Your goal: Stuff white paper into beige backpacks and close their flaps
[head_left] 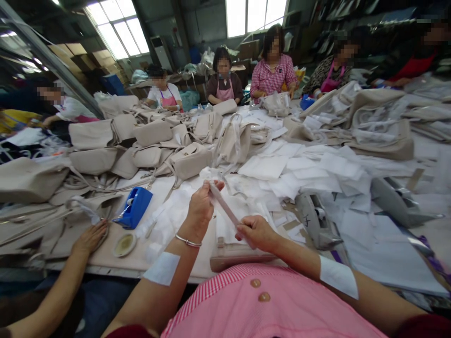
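Note:
A pale strap (224,205), which looks wrapped in thin whitish film or paper, stretches slantwise between my two hands. My left hand (201,203) is closed around its upper end, with crumpled white wrapping bunched at the fingers. Lower down and to the right, my right hand (258,231) pinches the other end. Just beneath, close to my apron, lies a beige bag (243,257) partly covered with white sheets; my arms and the strap hide some of it.
On the left are a blue tape dispenser (134,206), a small round dish (124,245) and a co-worker's hand (89,237) on a bag. Grey tape dispensers (319,220) and white paper sheets (317,169) lie right. Beige bags (192,159) pile up ahead; several co-workers sit beyond.

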